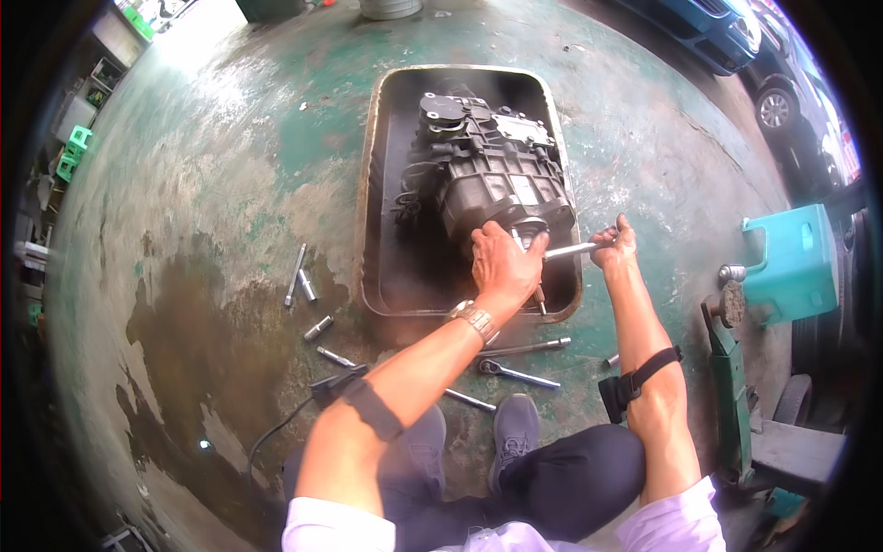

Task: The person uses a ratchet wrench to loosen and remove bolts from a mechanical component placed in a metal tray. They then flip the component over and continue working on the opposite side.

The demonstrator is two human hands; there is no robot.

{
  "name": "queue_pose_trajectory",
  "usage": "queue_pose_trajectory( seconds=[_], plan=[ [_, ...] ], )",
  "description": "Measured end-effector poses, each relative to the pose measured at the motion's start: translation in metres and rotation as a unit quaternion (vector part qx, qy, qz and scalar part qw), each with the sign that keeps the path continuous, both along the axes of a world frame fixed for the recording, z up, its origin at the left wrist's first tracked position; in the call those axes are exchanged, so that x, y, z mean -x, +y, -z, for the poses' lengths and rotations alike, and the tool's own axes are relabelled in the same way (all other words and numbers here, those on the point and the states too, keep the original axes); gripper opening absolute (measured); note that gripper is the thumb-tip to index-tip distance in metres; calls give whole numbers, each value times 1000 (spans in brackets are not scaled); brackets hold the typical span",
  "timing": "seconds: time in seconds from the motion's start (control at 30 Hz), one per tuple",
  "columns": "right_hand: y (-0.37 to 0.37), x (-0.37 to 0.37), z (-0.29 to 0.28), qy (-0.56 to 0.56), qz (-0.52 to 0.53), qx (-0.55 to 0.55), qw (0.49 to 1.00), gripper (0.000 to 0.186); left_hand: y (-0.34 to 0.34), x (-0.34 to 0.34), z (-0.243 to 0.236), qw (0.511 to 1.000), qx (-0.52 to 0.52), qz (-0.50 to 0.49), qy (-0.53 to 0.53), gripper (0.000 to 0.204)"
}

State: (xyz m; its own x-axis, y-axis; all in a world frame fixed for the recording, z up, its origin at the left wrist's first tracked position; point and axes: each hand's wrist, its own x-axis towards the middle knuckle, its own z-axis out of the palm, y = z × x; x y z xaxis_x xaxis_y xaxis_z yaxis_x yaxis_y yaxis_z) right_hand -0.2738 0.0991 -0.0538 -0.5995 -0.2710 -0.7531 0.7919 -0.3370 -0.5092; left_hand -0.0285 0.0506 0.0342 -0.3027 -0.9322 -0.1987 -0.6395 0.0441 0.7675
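A grey metal gearbox (501, 175) lies in a shallow dark tray (391, 267) on the floor in front of me. My left hand (506, 265) is closed at the near end of the gearbox, around the head of a steel-handled wrench (572, 250); its fingers hide the exact fit. The wrench's handle runs out to the right, where my right hand (618, 244) grips its far end, with the thumb raised. Below my left hand a slim metal rod (540, 299) points down toward the tray's near rim.
Between my feet and the tray lie a ratchet (520, 373) and a long bar (524, 348). Several sockets and extensions, including a socket (318, 328), are scattered to the left. A green floor jack (727, 386) and a turquoise plastic stool (791, 262) stand on the right. Cars (699, 32) are parked at far right.
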Motion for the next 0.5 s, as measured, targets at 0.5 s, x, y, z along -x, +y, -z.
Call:
queue_pose_trajectory(
  seconds=[0.5],
  plan=[
    [4, 12, -14, -9, 16, -74, 997, 49, 5, 58, 20, 968, 13, -246, 48, 106]
  ],
)
